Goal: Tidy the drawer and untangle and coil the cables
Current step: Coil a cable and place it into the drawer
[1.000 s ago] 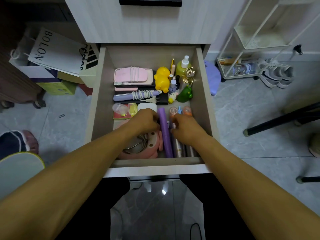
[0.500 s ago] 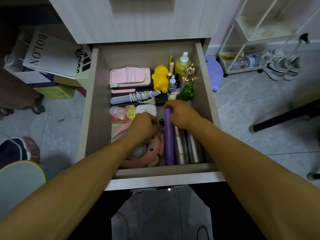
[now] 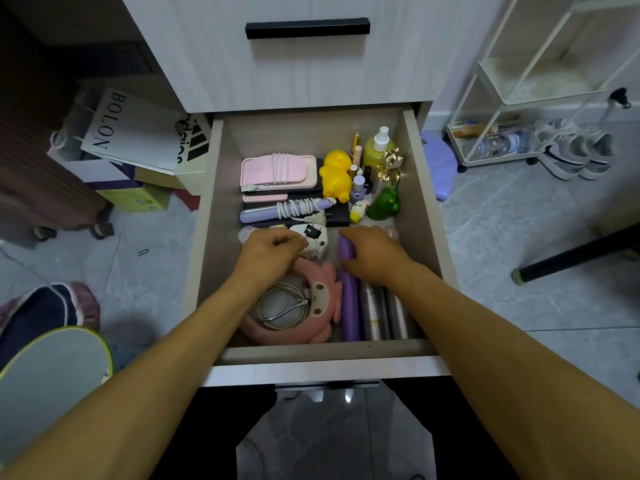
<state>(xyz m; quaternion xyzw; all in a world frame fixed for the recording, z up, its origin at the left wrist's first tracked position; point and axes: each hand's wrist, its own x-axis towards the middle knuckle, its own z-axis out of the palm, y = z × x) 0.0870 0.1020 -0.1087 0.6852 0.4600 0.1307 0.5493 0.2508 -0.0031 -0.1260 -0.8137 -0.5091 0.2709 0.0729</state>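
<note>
Left hand fingers curl onto the white charger; coiled cable lies just below the wrist. Right hand rests, fingers relaxed, on the purple tube.

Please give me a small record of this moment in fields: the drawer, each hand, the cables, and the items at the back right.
drawer: open pale wooden drawer, filled with items
left hand: left hand, fingers curled at a small white charger block
right hand: right hand resting on the far end of a long purple cylinder
cables: grey coiled cable lying on a pink plush character pouch
back right: yellow duck toy, green frog figure
</note>
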